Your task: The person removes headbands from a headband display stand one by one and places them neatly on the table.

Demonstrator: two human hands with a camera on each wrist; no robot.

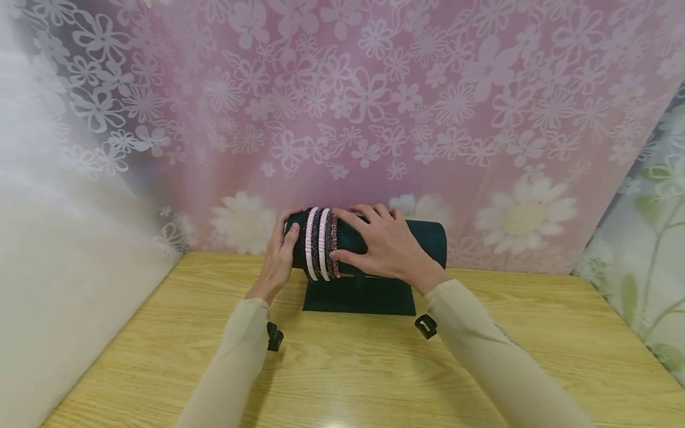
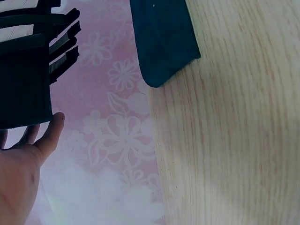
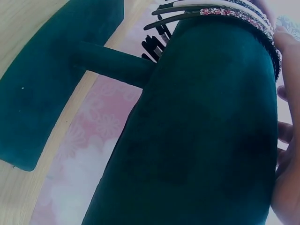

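Observation:
Several headbands, pink, black and sparkly, sit side by side round the left part of a dark green velvet roll on a headband stand (image 1: 374, 294). My left hand (image 1: 276, 255) holds the roll's left end, thumb in front and fingers behind. At the rightmost headband, a pink sparkly one (image 1: 335, 241), the index finger and thumb of my right hand (image 1: 387, 244) touch its edge. The other right fingers spread over the roll's top. In the right wrist view the sparkly headband (image 3: 229, 12) lies beside the fingertips. In the left wrist view dark headband ends (image 2: 65, 61) stick out underneath.
The stand's flat base (image 2: 164, 47) rests on a wood-grain table (image 1: 332, 368). Close behind it hangs a pink flowered curtain (image 1: 342, 119). A pale wall covering (image 1: 69, 238) borders the left side, and a leafy one (image 1: 647, 261) the right.

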